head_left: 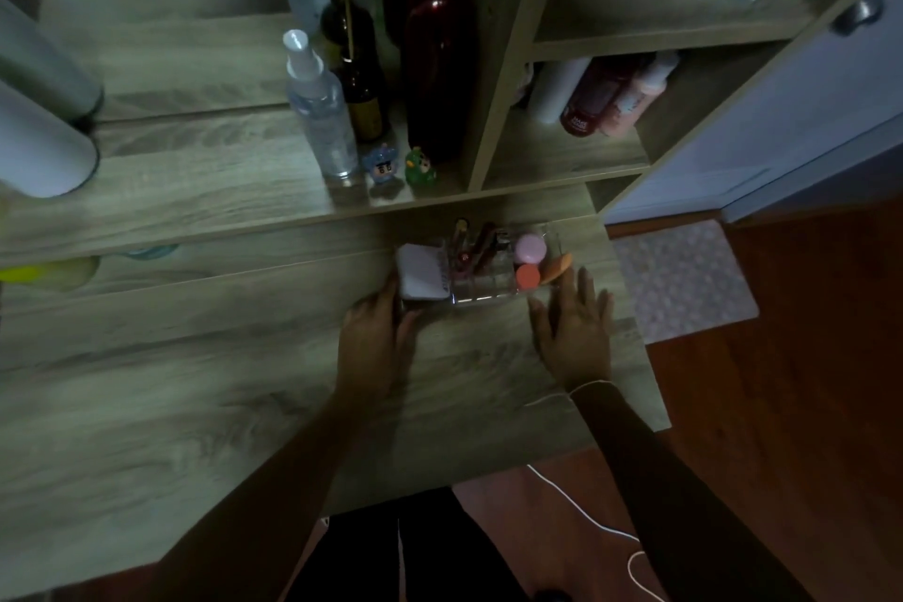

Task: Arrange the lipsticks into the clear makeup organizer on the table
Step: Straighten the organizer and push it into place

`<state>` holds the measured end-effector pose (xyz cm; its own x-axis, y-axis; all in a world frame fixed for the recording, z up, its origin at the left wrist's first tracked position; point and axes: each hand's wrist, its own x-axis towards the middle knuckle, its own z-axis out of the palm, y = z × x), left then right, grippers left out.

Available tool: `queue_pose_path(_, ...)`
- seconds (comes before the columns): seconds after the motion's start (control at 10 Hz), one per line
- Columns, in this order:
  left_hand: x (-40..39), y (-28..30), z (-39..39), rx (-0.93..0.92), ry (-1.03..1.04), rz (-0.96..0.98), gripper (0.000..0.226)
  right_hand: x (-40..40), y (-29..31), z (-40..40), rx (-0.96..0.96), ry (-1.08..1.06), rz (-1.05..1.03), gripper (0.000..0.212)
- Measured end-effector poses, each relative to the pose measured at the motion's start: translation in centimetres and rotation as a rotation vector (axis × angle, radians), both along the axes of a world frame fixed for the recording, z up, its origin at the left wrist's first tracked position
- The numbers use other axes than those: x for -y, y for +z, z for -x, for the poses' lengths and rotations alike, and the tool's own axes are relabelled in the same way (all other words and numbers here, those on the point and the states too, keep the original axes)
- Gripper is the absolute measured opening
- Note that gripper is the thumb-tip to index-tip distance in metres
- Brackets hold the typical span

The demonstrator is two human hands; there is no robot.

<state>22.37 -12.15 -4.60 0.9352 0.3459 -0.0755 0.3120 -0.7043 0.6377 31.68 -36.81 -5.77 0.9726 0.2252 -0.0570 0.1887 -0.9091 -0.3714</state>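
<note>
Head view, dim light. Left hand [378, 332] at the near-left corner of the clear organizer [481, 296], fingers touching it, grip unclear. Right hand [576, 332] flat, fingers spread, just beside the near-right corner. Organizer sits on the wooden table [195, 381]; lipsticks [476, 242] stand upright in its middle slots, white compact [422, 276] left, pink jar [531, 248] right

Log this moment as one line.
left hand: at organizer left end | right hand: open, right end | lipsticks: inside
</note>
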Motion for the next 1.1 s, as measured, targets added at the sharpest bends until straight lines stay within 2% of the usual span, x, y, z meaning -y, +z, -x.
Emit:
queue_pose_path(0.4, -0.1, 0.1, -0.2, 0.028, 0.015, 0.082, 0.062, -0.5, -0.6, -0.9, -0.033, -0.012, -0.027, 0.067)
queue_pose_path(0.6, 0.7, -0.4, 0.7, -0.033, -0.01, 0.123, 0.075, -0.9, -1.2, 0.5, -0.024, -0.119, -0.225, 0.062)
queue_pose_path(0.7, 1.1, -1.5, 3.0, -0.125, -0.168, -0.13, 0.069, -1.2, -1.8, 3.1, 0.017, -0.175, -0.067, 0.056)
queue_pose_path(0.8, 0.8, -2.6, 4.2, -0.145, -0.254, -0.259, 0.065, -1.6, -2.4, 5.8, 0.052, -0.157, 0.061, 0.053)
queue_pose_path(1.0, -0.4, -1.9, 4.4, -0.191, -0.354, -0.271, 0.063, -3.3, -1.8, 8.3, 0.037, -0.252, 0.065, 0.051)
queue_pose_path(1.1, -1.2, -1.4, 5.0, -0.246, -0.425, -0.245, 0.062, -4.5, -1.5, 9.2, -0.004, -0.33, 0.004, 0.052)
